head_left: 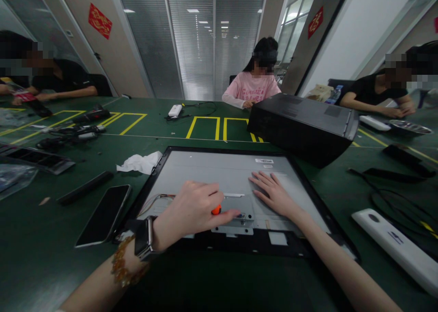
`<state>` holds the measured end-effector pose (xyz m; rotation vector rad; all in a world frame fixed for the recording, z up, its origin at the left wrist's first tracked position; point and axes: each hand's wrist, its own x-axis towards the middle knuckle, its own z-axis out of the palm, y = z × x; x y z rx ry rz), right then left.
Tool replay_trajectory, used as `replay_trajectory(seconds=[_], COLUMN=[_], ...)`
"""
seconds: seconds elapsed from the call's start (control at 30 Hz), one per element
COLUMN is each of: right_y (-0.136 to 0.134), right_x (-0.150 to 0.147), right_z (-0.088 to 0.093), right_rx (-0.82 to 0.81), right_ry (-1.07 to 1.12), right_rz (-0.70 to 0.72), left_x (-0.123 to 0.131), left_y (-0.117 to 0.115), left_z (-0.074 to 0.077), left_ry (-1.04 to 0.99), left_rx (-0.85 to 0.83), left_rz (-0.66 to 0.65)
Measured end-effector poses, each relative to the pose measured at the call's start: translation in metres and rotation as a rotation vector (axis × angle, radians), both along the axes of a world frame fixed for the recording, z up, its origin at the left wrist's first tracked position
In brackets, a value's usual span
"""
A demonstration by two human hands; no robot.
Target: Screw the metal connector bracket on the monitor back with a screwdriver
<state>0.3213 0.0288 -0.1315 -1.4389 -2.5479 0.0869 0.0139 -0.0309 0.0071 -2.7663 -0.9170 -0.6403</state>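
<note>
- Grip first: left hand (195,209) curled into a fist around a screwdriver (216,209), only its orange handle peeking out between thumb and forefinger; the fist sits low, so the tip, hidden under the fingers, seems to point down at the small bracket (239,218) just past the thumb
- Right hand (273,193), just right of that fist, lies spread and flat, palm down on the grey metal back of the panel (212,170); my read is that it pins the sheet so that it cannot skate while the tool bears down
- Panel lies face down under both hands, black rim all round; flat on its face, its back is in easy reach
- Thin coloured wires (153,201) run out from behind the left fist, loose on the metal
- On that wrist, a watch (143,236) and a beaded bracelet (121,262)
- Left of the wrist, off the panel: a dark phone (104,214), then a black bar (85,187); beyond them a crumpled tissue (140,162); all are parked clear of the working spot
- Beyond the right hand, a big black case (301,125); to its right, well apart, a long white device (397,246)
- Across the green table (48,239), a person in pink (251,89) sits at separate work; others sit at either end
</note>
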Motion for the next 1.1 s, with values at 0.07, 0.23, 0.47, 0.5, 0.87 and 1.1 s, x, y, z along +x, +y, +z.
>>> replay_trajectory(seconds=[0.07, 0.23, 0.47, 0.5, 0.87, 1.1], right_y=[0.0, -0.001, 0.0, 0.0, 0.0, 0.0], right_x=[0.0, -0.001, 0.0, 0.0, 0.001, 0.001], right_z=[0.001, 0.002, -0.002, -0.002, -0.002, -0.001], right_rx=[-0.002, -0.007, 0.013, 0.014, 0.005, 0.007], right_ry=[0.003, 0.027, 0.003, -0.002, 0.008, 0.021], right_rz=[0.0, 0.001, 0.007, 0.006, 0.006, 0.006], left_x=[0.0, 0.0, 0.003, 0.003, 0.002, 0.002], left_y=[-0.001, -0.003, -0.005, -0.005, -0.005, -0.007], left_z=[0.003, 0.009, 0.004, 0.002, 0.002, 0.013], left_ry=[0.009, 0.051, -0.042, -0.052, 0.047, 0.147], left_rx=[-0.011, -0.151, -0.334, -0.339, -0.287, -0.315], left_rz=[-0.002, -0.045, -0.132, -0.141, -0.006, 0.027])
